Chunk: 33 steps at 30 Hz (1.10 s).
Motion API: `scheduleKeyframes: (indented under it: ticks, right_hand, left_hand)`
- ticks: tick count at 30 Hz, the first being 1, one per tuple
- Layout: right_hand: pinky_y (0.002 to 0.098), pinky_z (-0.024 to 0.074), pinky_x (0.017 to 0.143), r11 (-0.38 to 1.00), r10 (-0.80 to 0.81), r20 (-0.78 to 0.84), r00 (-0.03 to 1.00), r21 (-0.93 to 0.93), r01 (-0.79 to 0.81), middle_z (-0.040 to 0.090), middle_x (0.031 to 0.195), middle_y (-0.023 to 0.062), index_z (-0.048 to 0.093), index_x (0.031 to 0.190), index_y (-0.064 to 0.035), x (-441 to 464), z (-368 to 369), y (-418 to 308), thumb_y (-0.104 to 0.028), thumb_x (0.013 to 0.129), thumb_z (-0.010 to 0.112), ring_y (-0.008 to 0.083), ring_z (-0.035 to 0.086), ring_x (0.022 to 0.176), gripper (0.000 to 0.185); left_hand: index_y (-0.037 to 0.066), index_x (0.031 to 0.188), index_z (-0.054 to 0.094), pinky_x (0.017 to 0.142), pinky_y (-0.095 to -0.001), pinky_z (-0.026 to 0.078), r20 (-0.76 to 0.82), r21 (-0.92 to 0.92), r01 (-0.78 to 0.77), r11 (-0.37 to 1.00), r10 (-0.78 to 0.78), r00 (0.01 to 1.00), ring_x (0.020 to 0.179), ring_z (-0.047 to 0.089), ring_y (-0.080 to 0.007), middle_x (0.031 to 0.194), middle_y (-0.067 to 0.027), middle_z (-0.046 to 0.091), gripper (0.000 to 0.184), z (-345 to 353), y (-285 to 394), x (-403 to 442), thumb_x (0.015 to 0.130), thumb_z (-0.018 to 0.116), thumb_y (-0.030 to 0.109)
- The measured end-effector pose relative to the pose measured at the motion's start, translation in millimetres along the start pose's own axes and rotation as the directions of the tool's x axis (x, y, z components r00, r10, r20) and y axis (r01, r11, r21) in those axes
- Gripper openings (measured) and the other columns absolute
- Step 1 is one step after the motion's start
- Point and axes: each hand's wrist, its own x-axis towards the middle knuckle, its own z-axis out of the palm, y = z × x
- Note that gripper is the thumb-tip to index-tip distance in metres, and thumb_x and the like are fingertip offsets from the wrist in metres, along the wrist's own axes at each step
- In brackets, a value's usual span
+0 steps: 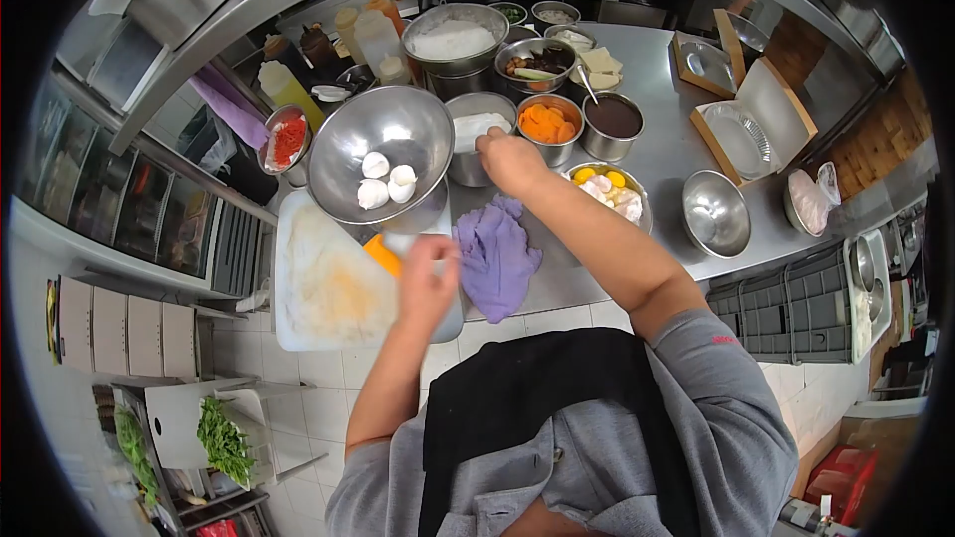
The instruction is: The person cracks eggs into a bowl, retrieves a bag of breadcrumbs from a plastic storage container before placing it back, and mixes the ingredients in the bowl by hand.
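My right hand [512, 161] is at the near rim of a metal container [470, 171] holding something white. Its fingers are closed together; what they grip, if anything, is hidden. My left hand [428, 280], blurred by motion and with bent fingers, hovers over the right part of a stained white cutting board [333, 288]. Beside it, an orange handle [382, 256] lies on the board. A large steel bowl [343, 139] holds several white rounded pieces, perhaps eggshells. Between my hands lies a crumpled purple cloth [495, 259]. Right of my forearm, a bowl [648, 214] contains egg yolks and whitish pieces.
Sliced carrots [547, 123] and a pot of dark sauce [613, 119] stand behind my right hand. A steel bowl [716, 214] and cardboard boxes with foil trays [741, 129] are to the right. Squeeze bottles [378, 40] line the back left, below an overhead shelf.
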Motion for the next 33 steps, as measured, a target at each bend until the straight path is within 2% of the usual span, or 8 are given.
scheduleKeyframes:
  ticks: [4, 6, 11, 21, 27, 30, 32, 33]
  right_hand:
    - [0.0421, 0.0524, 0.071, 1.0, 0.027, 0.1, 0.995, -0.008, -0.027, 0.06, 0.098, 0.0206, 0.063, 0.093, -0.0014, -19.5, 2.0, -4.0, -0.004, 0.075, 0.053, 0.0351, 0.064, 0.084, 0.021]
    - [0.0428, 0.0519, 0.068, 1.0, 0.003, 0.057, 0.998, -0.006, -0.002, 0.06, 0.094, 0.0196, 0.063, 0.089, -0.0015, -31.1, 5.8, -1.9, -0.006, 0.076, 0.053, 0.035, 0.064, 0.078, 0.016]
    - [0.0424, 0.0522, 0.064, 0.998, -0.064, 0.09, 0.994, -0.01, 0.066, 0.06, 0.09, 0.0182, 0.061, 0.088, -0.0015, -57.8, -7.5, -2.4, -0.007, 0.077, 0.053, 0.0341, 0.064, 0.074, 0.015]
    - [0.0402, 0.0527, 0.06, 0.973, -0.229, 0.192, 0.954, 0.004, 0.232, 0.062, 0.084, 0.0145, 0.061, 0.088, -0.0037, -107.1, -28.8, -7.1, -0.009, 0.076, 0.054, 0.0309, 0.065, 0.072, 0.015]
    - [0.0406, 0.0528, 0.062, 0.962, -0.275, 0.242, 0.931, 0.06, 0.268, 0.061, 0.087, 0.017, 0.057, 0.087, -0.0012, -121.6, -32.6, -8.0, -0.004, 0.074, 0.054, 0.0328, 0.065, 0.074, 0.014]
    - [0.0395, 0.0523, 0.058, 0.95, -0.313, 0.258, 0.914, 0.066, 0.306, 0.059, 0.084, 0.0155, 0.056, 0.085, -0.0013, -137.8, -35.4, -4.8, -0.007, 0.076, 0.056, 0.0322, 0.064, 0.07, 0.01]
    - [0.0403, 0.0519, 0.058, 0.936, -0.348, 0.253, 0.903, 0.14, 0.322, 0.058, 0.083, 0.0148, 0.056, 0.086, -0.0017, -150.8, -42.3, -4.0, -0.009, 0.079, 0.056, 0.0321, 0.063, 0.069, 0.011]
    - [0.041, 0.0515, 0.057, 0.914, -0.39, 0.245, 0.887, 0.218, 0.342, 0.058, 0.083, 0.0142, 0.056, 0.087, -0.0021, -157.7, -47.0, -3.9, -0.011, 0.081, 0.056, 0.032, 0.062, 0.067, 0.011]
  left_hand:
    - [0.006, 0.114, 0.053, 0.096, -0.0458, 0.037, 0.206, 0.083, 0.022, 0.996, -0.038, 0.978, 0.112, 0.046, -0.0364, 0.122, -0.0172, 0.049, 0.035, 69.9, 7.4, -13.3, 0.081, 0.062, 0.015]
    - [0.007, 0.114, 0.054, 0.1, -0.0504, 0.031, 0.262, 0.51, -0.136, 0.849, -0.003, 0.965, 0.119, 0.038, -0.0388, 0.13, -0.0164, 0.044, 0.04, 96.2, -1.1, -27.8, 0.081, 0.062, 0.027]
    - [0.008, 0.111, 0.055, 0.103, -0.0524, 0.024, 0.263, 0.511, -0.039, 0.859, -0.113, 0.958, 0.119, 0.038, -0.0379, 0.127, -0.0151, 0.046, 0.04, 104.2, 16.6, -43.0, 0.078, 0.062, 0.03]
    - [0.002, 0.085, 0.05, 0.066, -0.0462, 0.044, 0.091, 0.318, -0.026, 0.948, -0.004, 0.996, 0.071, 0.055, -0.0367, 0.077, -0.0168, 0.057, 0.026, 96.3, -10.8, -69.0, 0.072, 0.061, 0.023]
    - [0.003, 0.085, 0.053, 0.057, -0.0353, 0.045, 0.226, -0.074, 0.472, 0.878, -0.446, 0.866, 0.061, 0.055, -0.0298, 0.069, -0.0175, 0.056, 0.016, 73.0, 25.7, -70.2, 0.081, 0.054, 0.019]
    - [0.001, 0.09, 0.057, 0.063, -0.0304, 0.045, 0.226, -0.453, 0.619, 0.642, -0.589, 0.776, 0.074, 0.056, -0.0184, 0.078, -0.0078, 0.058, 0.016, 46.0, 15.8, -91.1, 0.083, 0.051, 0.014]
    - [0.0, 0.099, 0.058, 0.065, -0.0321, 0.046, -0.084, 0.019, 0.336, 0.942, -0.333, 0.939, 0.077, 0.057, -0.0176, 0.078, -0.006, 0.057, 0.024, 13.1, 20.6, -88.5, 0.088, 0.047, 0.019]
    - [0.0, 0.104, 0.057, 0.065, -0.0324, 0.047, -0.207, -0.204, 0.371, 0.906, -0.41, 0.888, 0.078, 0.058, -0.0188, 0.08, -0.0059, 0.057, 0.028, -2.1, 41.0, -78.2, 0.09, 0.046, 0.022]
